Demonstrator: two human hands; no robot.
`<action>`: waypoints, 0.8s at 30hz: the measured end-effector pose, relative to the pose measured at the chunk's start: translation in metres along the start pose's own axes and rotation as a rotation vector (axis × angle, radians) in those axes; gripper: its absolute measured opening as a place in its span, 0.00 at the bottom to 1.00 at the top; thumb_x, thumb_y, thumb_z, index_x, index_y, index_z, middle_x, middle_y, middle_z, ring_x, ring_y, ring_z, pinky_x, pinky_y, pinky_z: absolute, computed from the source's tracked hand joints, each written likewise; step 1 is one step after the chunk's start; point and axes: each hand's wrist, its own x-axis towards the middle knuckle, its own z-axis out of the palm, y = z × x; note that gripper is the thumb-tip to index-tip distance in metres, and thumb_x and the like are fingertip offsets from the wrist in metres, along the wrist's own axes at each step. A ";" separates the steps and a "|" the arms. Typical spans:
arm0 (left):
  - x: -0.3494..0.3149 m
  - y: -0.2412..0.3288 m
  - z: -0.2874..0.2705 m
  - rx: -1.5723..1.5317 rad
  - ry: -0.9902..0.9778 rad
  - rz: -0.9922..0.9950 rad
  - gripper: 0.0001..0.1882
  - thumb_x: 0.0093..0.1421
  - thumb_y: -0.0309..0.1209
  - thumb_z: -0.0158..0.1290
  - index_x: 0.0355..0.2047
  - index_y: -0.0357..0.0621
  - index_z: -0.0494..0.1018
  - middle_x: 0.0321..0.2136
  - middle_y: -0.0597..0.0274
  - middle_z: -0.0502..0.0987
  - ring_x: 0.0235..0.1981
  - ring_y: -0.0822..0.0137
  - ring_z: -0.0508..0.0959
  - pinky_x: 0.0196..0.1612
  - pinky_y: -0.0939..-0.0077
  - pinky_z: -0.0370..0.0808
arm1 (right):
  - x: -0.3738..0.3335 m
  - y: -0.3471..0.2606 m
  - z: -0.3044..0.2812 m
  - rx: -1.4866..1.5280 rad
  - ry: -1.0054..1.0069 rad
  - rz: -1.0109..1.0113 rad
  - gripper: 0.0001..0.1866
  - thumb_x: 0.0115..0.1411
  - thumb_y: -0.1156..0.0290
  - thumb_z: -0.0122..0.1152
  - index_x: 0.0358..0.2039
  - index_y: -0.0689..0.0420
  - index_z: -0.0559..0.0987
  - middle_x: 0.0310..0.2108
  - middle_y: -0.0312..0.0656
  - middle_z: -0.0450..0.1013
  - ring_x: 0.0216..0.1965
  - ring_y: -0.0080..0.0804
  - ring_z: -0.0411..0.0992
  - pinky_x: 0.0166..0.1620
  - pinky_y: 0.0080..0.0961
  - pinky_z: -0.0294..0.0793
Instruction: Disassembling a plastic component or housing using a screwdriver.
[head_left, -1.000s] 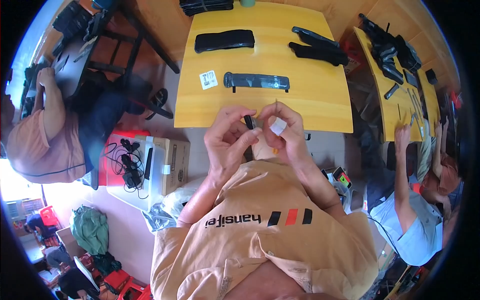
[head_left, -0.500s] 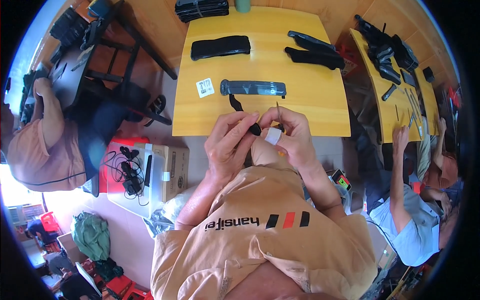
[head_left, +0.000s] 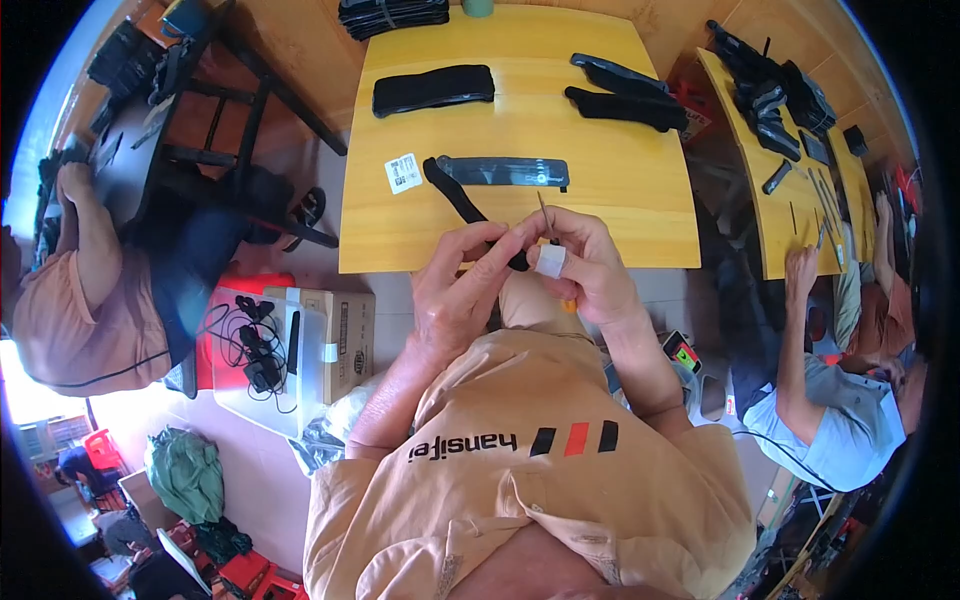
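Observation:
My left hand (head_left: 462,280) is closed over the near table edge, its fingers pinching a black fabric strip (head_left: 456,190). The strip's far end lies on the table beside a dark flat piece in clear wrapping (head_left: 505,172). My right hand (head_left: 585,265) is closed round a slim pointed metal tool (head_left: 546,216); its tip points away from me, and an orange handle end (head_left: 568,306) shows below the palm. A white wrap (head_left: 551,262) sits round a right-hand digit. Both hands meet at the strip's near end, partly hidden by my fingers.
On the yellow table (head_left: 620,225) lie a folded black textile (head_left: 433,90), two long black pieces (head_left: 625,108) and a white label (head_left: 404,173). A black stack (head_left: 395,15) stands at the far edge. A plastic bin with cables (head_left: 262,370) is left; people work at both sides.
More of the black strip now shows, stretching from my left hand up to the wrapped piece. The pointed tool has shifted slightly left, and its orange handle end is clearer.

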 end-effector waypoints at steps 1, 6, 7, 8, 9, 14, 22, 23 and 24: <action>-0.001 -0.001 0.000 0.004 -0.007 0.006 0.24 0.41 0.14 0.55 0.41 0.46 0.74 0.33 0.58 0.72 0.27 0.69 0.74 0.28 0.81 0.75 | 0.001 0.000 -0.001 0.001 0.001 0.002 0.07 0.52 0.75 0.56 0.32 0.62 0.74 0.24 0.33 0.69 0.13 0.08 0.54 0.15 0.07 0.48; -0.002 -0.002 -0.002 0.046 -0.031 0.026 0.22 0.42 0.15 0.55 0.40 0.45 0.75 0.33 0.58 0.72 0.27 0.69 0.75 0.28 0.82 0.75 | 0.004 0.001 -0.008 0.177 -0.093 0.164 0.08 0.52 0.75 0.54 0.34 0.62 0.73 0.21 0.33 0.67 0.12 0.10 0.54 0.15 0.09 0.48; -0.003 -0.005 -0.002 0.051 -0.027 0.034 0.22 0.42 0.15 0.55 0.40 0.45 0.75 0.33 0.58 0.72 0.28 0.69 0.75 0.28 0.82 0.75 | 0.003 0.001 -0.006 0.178 -0.093 0.165 0.08 0.52 0.75 0.54 0.34 0.62 0.73 0.21 0.33 0.67 0.12 0.10 0.54 0.15 0.09 0.48; -0.003 -0.007 -0.002 0.057 -0.024 0.043 0.22 0.42 0.15 0.55 0.40 0.44 0.75 0.33 0.58 0.72 0.28 0.69 0.76 0.28 0.82 0.75 | 0.002 -0.001 -0.002 0.069 -0.051 0.126 0.07 0.53 0.75 0.54 0.33 0.62 0.73 0.21 0.33 0.66 0.12 0.10 0.54 0.15 0.09 0.48; -0.004 -0.007 -0.001 0.058 -0.024 0.042 0.22 0.42 0.15 0.55 0.40 0.44 0.75 0.33 0.58 0.72 0.28 0.69 0.76 0.28 0.82 0.75 | 0.001 -0.001 0.001 -0.041 -0.009 0.088 0.05 0.53 0.75 0.53 0.32 0.62 0.72 0.20 0.33 0.66 0.12 0.10 0.54 0.15 0.09 0.49; 0.000 0.001 -0.002 -0.062 -0.003 -0.120 0.19 0.42 0.12 0.54 0.37 0.38 0.72 0.33 0.56 0.72 0.26 0.66 0.75 0.31 0.79 0.75 | -0.005 0.003 0.012 -0.339 0.101 -0.056 0.01 0.53 0.78 0.51 0.27 0.61 0.70 0.20 0.33 0.65 0.16 0.15 0.57 0.18 0.13 0.53; -0.013 -0.008 -0.012 -0.818 -0.046 -0.908 0.13 0.58 0.32 0.47 0.34 0.32 0.66 0.25 0.56 0.73 0.24 0.70 0.76 0.25 0.81 0.75 | -0.002 0.020 0.021 -0.981 0.126 -0.588 0.07 0.47 0.83 0.52 0.29 0.63 0.69 0.25 0.44 0.65 0.21 0.37 0.66 0.24 0.24 0.67; -0.010 -0.007 -0.010 -0.766 -0.081 -0.939 0.13 0.58 0.33 0.48 0.34 0.32 0.66 0.24 0.56 0.73 0.23 0.70 0.76 0.24 0.81 0.74 | -0.003 0.022 0.022 -0.974 0.110 -0.565 0.07 0.47 0.83 0.52 0.29 0.63 0.69 0.25 0.45 0.65 0.22 0.39 0.67 0.24 0.25 0.67; -0.008 -0.006 -0.010 -0.713 -0.116 -0.970 0.14 0.58 0.33 0.49 0.34 0.32 0.67 0.23 0.57 0.73 0.22 0.71 0.75 0.23 0.82 0.74 | -0.003 0.024 0.022 -0.966 0.095 -0.541 0.07 0.46 0.83 0.52 0.29 0.63 0.69 0.25 0.45 0.64 0.23 0.40 0.67 0.25 0.26 0.68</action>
